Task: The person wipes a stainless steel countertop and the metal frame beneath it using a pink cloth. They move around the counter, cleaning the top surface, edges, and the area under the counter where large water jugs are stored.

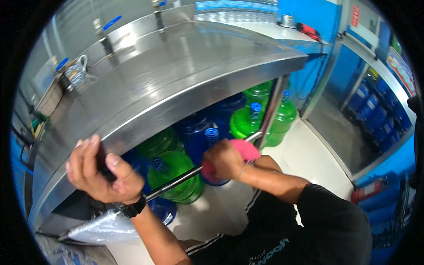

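The right hand (223, 161) is closed around a bunched pink cloth (246, 149), its fingers curled down over the shiny metal bar (181, 178) so that the cloth lies against the bar and sticks out on both sides of the fist. The cloth sits toward the bar's right end, close to the upright metal post (274, 104). The left hand (106, 174) is half open with nothing visible in it, palm turned up and fingers loosely bent beside the front edge of the steel desk (176, 57); whether the fingertips touch that edge, I cannot tell. A black wristband (134, 207) circles the left wrist. Behind the bar, below the desktop, large bottles stand upright: a green bottle (176, 174) between the two hands, a blue-capped blue bottle (212, 138) just beyond the right hand, and another green bottle (240, 123) near the post. One more green bottle (281, 119) stands on the other side of the post, on the pale floor (304, 145). A clear plastic bag (104, 227) lies below the left forearm's wrist. Valves with blue handles (112, 22) line the desk's back edge. Farther off, a red tool (308, 32) rests on a white ledge (254, 30), near packed clear bottles (238, 12).
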Motion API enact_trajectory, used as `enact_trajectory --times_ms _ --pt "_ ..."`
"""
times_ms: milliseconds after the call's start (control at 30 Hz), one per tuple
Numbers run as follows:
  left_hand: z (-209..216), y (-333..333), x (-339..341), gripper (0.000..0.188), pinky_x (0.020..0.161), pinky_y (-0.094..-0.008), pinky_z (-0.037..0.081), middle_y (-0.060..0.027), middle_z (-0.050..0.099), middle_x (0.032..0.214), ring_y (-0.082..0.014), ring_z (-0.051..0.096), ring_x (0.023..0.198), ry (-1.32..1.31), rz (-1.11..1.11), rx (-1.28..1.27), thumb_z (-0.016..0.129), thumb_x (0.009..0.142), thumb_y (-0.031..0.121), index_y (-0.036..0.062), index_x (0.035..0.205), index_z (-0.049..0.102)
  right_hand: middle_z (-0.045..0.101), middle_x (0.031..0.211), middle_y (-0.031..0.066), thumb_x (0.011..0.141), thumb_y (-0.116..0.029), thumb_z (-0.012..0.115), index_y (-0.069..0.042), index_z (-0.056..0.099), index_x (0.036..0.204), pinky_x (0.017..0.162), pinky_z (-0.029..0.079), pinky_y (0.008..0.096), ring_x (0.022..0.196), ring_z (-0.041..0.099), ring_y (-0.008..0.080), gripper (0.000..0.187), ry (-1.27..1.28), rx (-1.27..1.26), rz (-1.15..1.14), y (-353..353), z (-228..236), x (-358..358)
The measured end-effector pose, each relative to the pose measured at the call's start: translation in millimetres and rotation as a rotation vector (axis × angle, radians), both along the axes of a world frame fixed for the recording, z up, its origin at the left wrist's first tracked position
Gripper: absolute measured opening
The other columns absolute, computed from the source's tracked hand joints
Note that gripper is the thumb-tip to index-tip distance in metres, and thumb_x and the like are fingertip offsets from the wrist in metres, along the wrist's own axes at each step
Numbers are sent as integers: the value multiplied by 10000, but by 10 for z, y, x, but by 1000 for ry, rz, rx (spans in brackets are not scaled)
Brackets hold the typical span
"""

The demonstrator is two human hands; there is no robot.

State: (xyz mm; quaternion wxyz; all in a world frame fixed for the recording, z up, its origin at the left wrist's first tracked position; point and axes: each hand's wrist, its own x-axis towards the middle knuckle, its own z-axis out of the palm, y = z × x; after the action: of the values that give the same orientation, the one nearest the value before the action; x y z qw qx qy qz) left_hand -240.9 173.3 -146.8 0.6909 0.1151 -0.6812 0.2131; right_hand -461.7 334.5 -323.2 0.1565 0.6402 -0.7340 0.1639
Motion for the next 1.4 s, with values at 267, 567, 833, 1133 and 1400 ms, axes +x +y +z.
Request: enact_trajectory --times_ms 267,567,833,1133,1400 --pt "-15 -48 -26 358 1106 -484 383 -158 651 1194 -321 618 1139 29 -50 -31 601 980 251 -6 1208 704 715 760 177 882 -202 579 -75 728 852 771 489 483 785 694 324 198 -433 -124 411 -1687 -178 2089" --pt "11 -19 55 353 1124 -469 374 -160 650 1254 -316 599 1206 -55 -82 -21 600 992 196 -18 1258 690 691 913 89 817 -197 635 -117 679 988 794 490 411 857 677 273 194 -131 -267 474 -720 -164 860" --pt "23 66 18 345 1148 -433 322 -116 714 1162 -278 651 1133 -31 -22 18 633 903 191 46 1198 736 636 798 92 633 -166 770 -95 678 873 781 457 455 832 634 327 266 100 -164 137 590 52 -896" --pt "25 69 -67 357 1143 -443 325 -118 701 1121 -286 639 1110 54 4 28 616 886 238 49 1164 738 692 985 172 790 -220 669 -98 733 858 870 502 478 1075 648 311 153 -171 -80 128 -944 -84 1462" --pt "16 57 -11 347 1082 -450 441 -180 619 1239 -324 606 1163 -13 -126 35 614 976 189 -32 1233 692 673 968 137 865 -240 619 -70 676 1040 901 465 408 963 643 332 250 -27 -351 381 -1600 -378 2200"
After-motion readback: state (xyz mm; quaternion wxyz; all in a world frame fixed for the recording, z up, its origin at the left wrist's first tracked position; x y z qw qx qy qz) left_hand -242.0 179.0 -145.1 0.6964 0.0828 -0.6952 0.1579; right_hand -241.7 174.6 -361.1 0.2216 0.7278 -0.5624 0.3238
